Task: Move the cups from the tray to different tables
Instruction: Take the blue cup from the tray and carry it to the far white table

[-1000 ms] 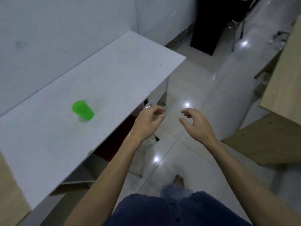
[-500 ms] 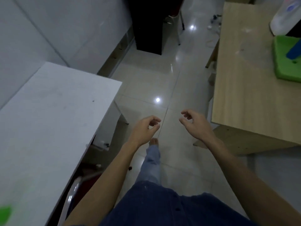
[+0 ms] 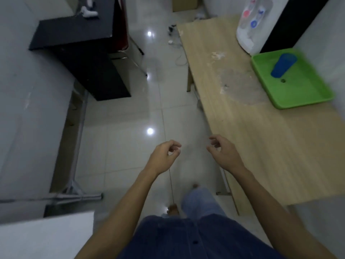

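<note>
A green tray (image 3: pixel 298 94) lies on the far right of a wooden table (image 3: pixel 261 131). A blue cup (image 3: pixel 283 65) stands in the tray's far part. My left hand (image 3: pixel 163 157) hangs over the tiled floor with its fingers loosely curled and nothing in it. My right hand (image 3: pixel 223 153) is beside the wooden table's near left edge, also loosely curled and empty. Both hands are well short of the tray.
A black table (image 3: pixel 78 28) stands at the back left with white objects (image 3: pixel 87 11) on it. A white table corner (image 3: pixel 46 236) shows at the bottom left. A water dispenser (image 3: pixel 252 23) stands behind the tray. Cables (image 3: pixel 177 45) lie on the glossy floor.
The view has swung right, away from the white table with the green cup. The whole green tray with the blue cup has come into view. Both hands stay empty.
</note>
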A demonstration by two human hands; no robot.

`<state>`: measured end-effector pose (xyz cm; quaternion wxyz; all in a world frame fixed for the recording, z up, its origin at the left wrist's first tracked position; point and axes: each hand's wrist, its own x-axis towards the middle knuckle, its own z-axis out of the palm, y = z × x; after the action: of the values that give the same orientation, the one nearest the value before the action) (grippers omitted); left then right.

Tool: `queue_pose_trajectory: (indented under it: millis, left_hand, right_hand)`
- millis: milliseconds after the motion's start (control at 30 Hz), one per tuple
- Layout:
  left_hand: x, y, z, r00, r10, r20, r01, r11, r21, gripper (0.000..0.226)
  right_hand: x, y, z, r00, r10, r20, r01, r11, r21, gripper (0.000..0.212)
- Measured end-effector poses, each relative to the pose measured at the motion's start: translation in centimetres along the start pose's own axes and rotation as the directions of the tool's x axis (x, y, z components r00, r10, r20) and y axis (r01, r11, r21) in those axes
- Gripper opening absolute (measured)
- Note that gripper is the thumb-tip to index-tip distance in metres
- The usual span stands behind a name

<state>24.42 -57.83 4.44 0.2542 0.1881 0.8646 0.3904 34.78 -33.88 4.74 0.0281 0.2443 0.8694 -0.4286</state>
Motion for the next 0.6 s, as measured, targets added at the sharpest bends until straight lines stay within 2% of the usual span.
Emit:
queue_pose_trajectory:
  millis: [200,433,600]
  left_hand:
    - [15.5,4.1,1.7,0.983,0.119,0.139,-0.134,0.986,0.100,0.021]
    - [30.1,10.6,5.5,0.955,0.168,0.246,-0.213,0.963,0.167,0.022]
    - [39.1,14.3,8.6,0.915,0.315,0.252,-0.375,0.896,0.240,0.029]
  right_hand:
    - [10.7,2.4,-3.4,0.980,0.110,-0.168,-0.100,0.993,0.070,0.042]
    - [20.2,5.3,-9.7,0.925,0.263,-0.275,-0.243,0.964,0.105,0.033]
    - [25.7,6.6,-13.4,0.875,0.359,-0.325,-0.317,0.932,0.177,0.040]
